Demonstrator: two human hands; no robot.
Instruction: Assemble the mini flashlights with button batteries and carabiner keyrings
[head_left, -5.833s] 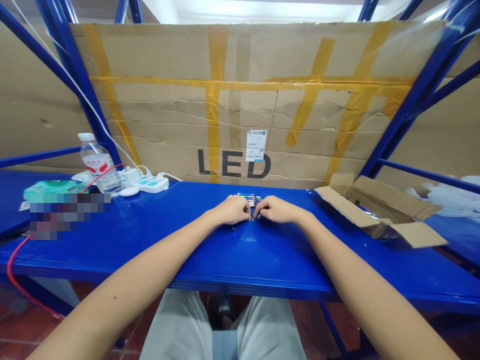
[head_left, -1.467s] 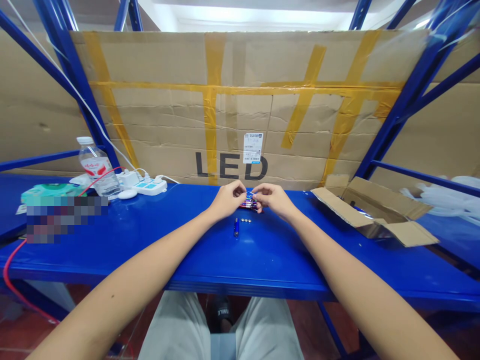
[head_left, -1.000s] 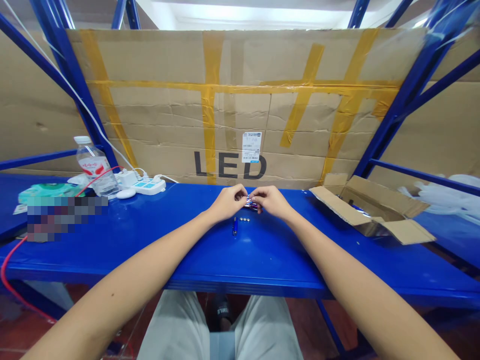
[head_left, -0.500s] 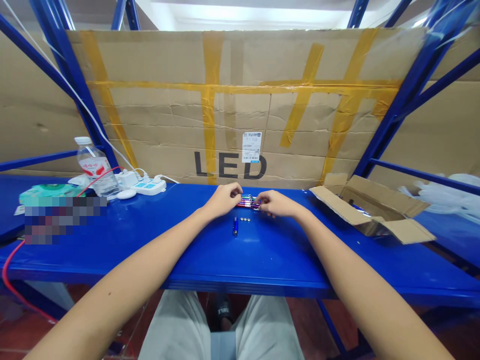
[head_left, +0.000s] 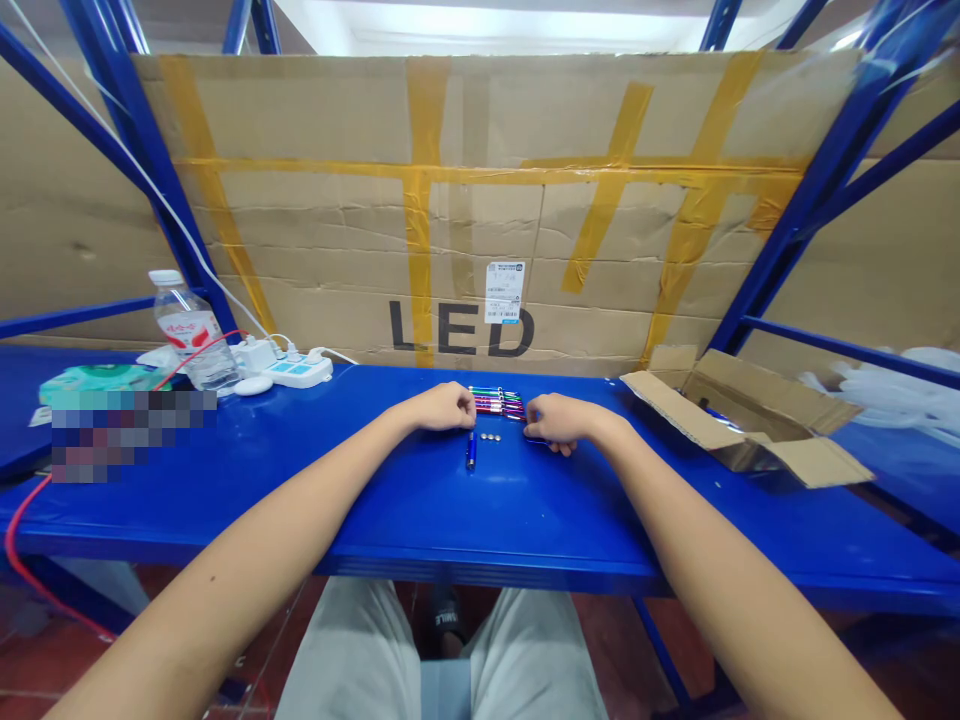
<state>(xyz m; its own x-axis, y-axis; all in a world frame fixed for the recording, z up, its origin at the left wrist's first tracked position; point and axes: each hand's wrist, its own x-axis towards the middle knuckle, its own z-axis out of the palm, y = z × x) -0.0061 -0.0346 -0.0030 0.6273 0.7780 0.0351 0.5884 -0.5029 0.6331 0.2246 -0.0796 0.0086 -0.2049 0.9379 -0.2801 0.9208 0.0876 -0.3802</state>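
The pens (head_left: 499,402) look sorted; silver discs (head_left: 490,437) and a blue tube (head_left: 471,456), towards six o'clock from them, seem left loose. I can't tell what the left hand (head_left: 450,406) or right hand (head_left: 553,418) grips.

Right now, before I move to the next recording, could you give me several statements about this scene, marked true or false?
1. The bottle has a white cap. True.
2. The left hand is on the bottle. False: it is at the far end of the blue cylinder.
3. Three small silver discs lie right of the blue cylinder. True.
4. The coloured pen-like sticks stand upright. False: they lie side by side.
5. The right hand is left of the cardboard box. True.
6. That box's flaps are shut. False: they are spread open.
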